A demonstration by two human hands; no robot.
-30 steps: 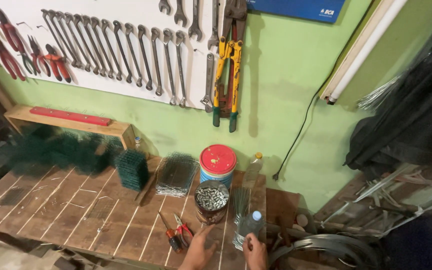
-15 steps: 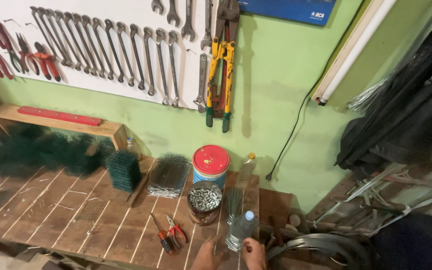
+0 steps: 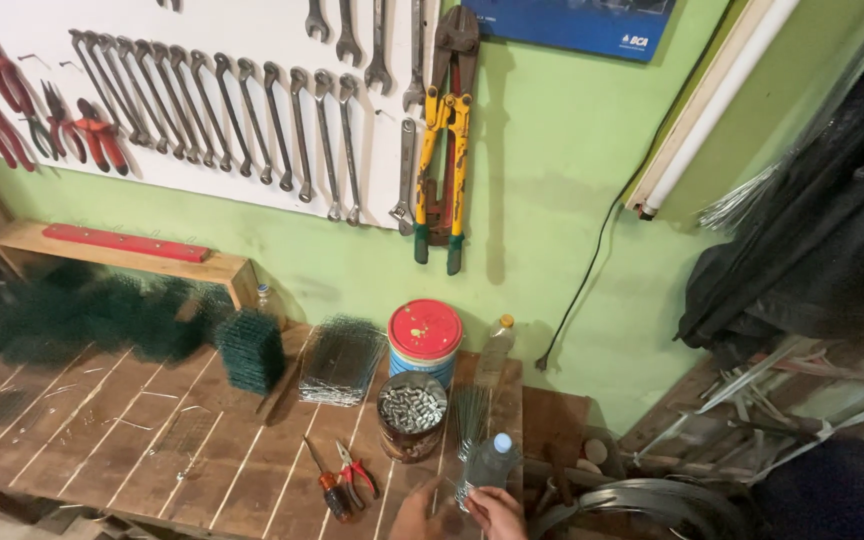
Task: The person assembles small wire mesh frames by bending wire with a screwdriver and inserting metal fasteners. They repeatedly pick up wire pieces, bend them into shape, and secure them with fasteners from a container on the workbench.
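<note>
You stand at a slatted wooden workbench [image 3: 132, 430] against a green wall, with wrenches [image 3: 222, 120] and a bolt cutter [image 3: 444, 140] hung above. A clear plastic bottle [image 3: 487, 468] lies at the near edge, cap and long axis pointing away toward the wall. Your right hand [image 3: 497, 512] and left hand [image 3: 422, 515] both touch its base; how far the fingers close cannot be told.

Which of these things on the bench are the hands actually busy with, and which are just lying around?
In hand:
left hand and right hand, meeting at the bench's front edge
clear plastic bottle with a blue cap, at the fingertips
bundle of thin straight wires, just behind

Lying about:
open tin of small metal pieces
red-lidded can
red-handled pliers
wall-hung spanners
</note>
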